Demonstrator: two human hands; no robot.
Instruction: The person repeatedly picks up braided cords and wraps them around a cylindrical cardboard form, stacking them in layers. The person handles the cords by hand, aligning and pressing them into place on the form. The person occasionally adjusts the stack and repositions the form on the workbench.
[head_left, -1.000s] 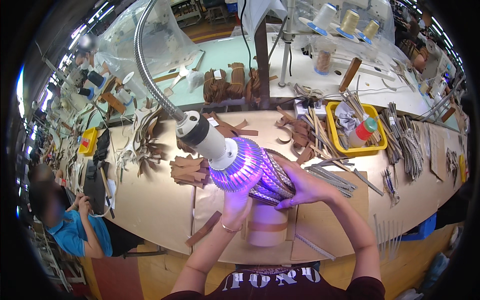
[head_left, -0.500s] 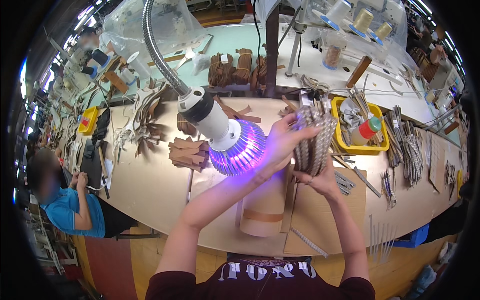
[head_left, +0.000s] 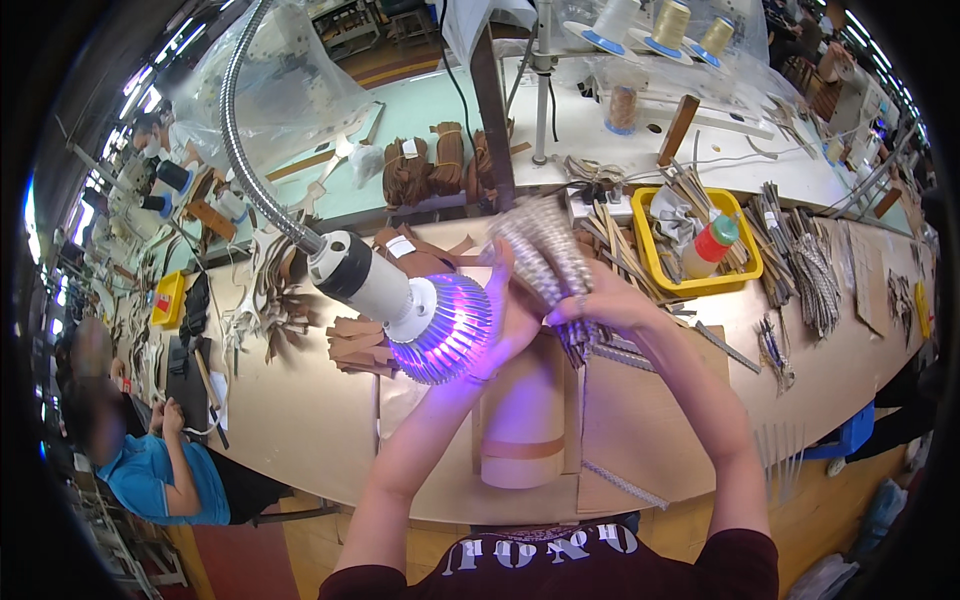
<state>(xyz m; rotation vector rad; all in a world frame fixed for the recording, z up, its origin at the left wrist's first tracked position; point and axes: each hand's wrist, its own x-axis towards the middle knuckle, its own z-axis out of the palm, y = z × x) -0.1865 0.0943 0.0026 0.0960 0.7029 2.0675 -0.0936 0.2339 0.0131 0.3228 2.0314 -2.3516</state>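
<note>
Between my two hands is a bundle of braided brown-and-white strips [head_left: 548, 250], its upper end fanned out and blurred. My right hand [head_left: 612, 302] is closed around the lower part, thumb across the front; loose ends stick out below it. On the bundle's left side, my left hand [head_left: 518, 312] cups it with the thumb pointing up. Its other fingers are mostly hidden behind the strips. A lit lamp [head_left: 445, 330] with purple light stands close to my left hand and wrist. Under the hands lies a tan cylinder [head_left: 523, 430] with a brown band.
A yellow tray [head_left: 690, 287] with a red-and-green-topped bottle [head_left: 708, 247] stands right of my hands. Beyond it lie braided bundles [head_left: 815, 285]. Brown leather pieces [head_left: 360, 345] sit left of the lamp. A loose braided strip [head_left: 625, 485] lies on cardboard [head_left: 650, 430]. A person in blue [head_left: 165, 480] works at left.
The bundle has come down and left, tilting so its upper end leans left. My right hand has moved up beside it, my left hand lower on its left side. The view has shifted.
</note>
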